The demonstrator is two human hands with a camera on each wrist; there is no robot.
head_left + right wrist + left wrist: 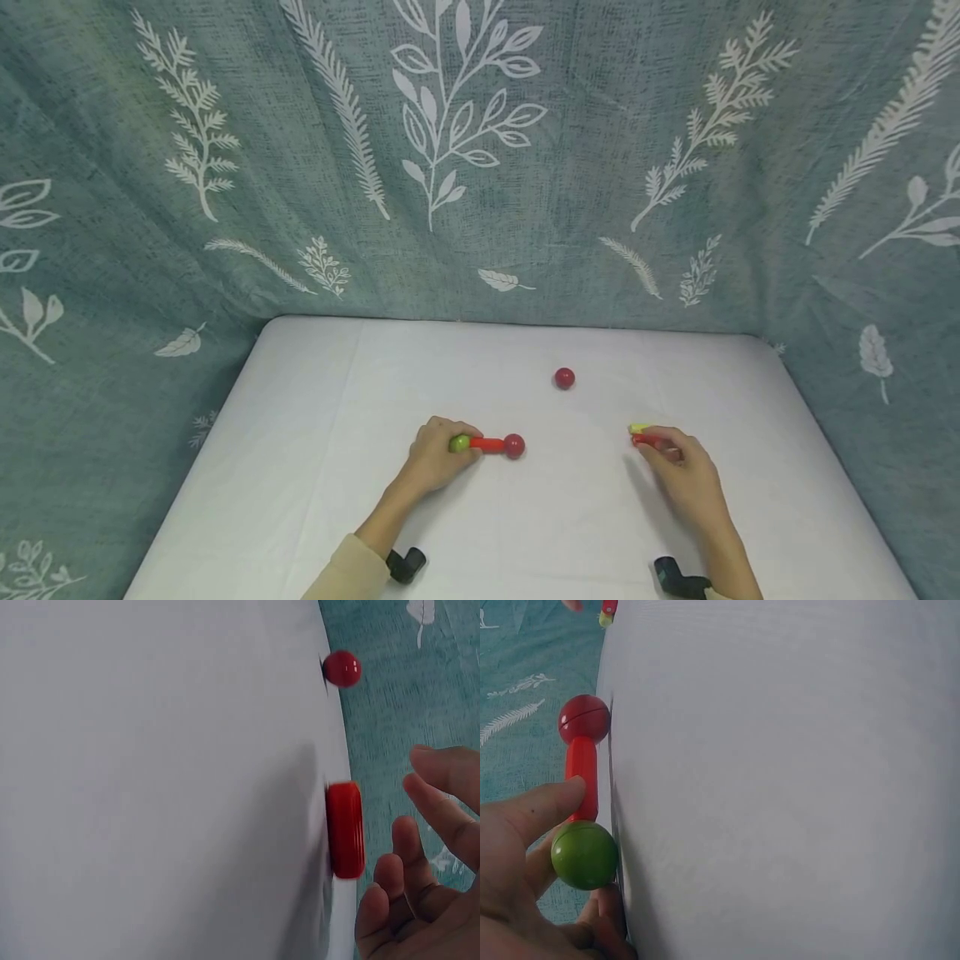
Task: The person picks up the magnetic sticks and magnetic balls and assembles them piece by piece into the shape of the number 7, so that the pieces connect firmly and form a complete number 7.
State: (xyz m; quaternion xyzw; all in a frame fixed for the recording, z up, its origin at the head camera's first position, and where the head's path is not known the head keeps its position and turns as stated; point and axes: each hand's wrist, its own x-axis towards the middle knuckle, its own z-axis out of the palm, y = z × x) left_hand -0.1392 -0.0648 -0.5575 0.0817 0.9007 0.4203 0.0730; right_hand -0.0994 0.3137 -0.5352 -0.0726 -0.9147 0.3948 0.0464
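Observation:
My left hand (438,454) grips a dumbbell-shaped toy piece: a red rod (489,445) with a green ball (585,855) at one end and a red ball (514,446) at the other. In the left wrist view, the index finger lies against the rod near the green ball. Over on the right, my right hand (686,475) is beside a small red and yellow piece (639,433). The right wrist view shows this hand's bent fingers (409,840) spread apart, with a gap between them and the red ribbed side of the piece (346,830).
Another red ball (565,378) sits farther back on the white table (420,367), between the two hands. A green leaf-patterned curtain (570,250) hangs behind the table's back edge. Black wrist devices (406,565) show at both wrists.

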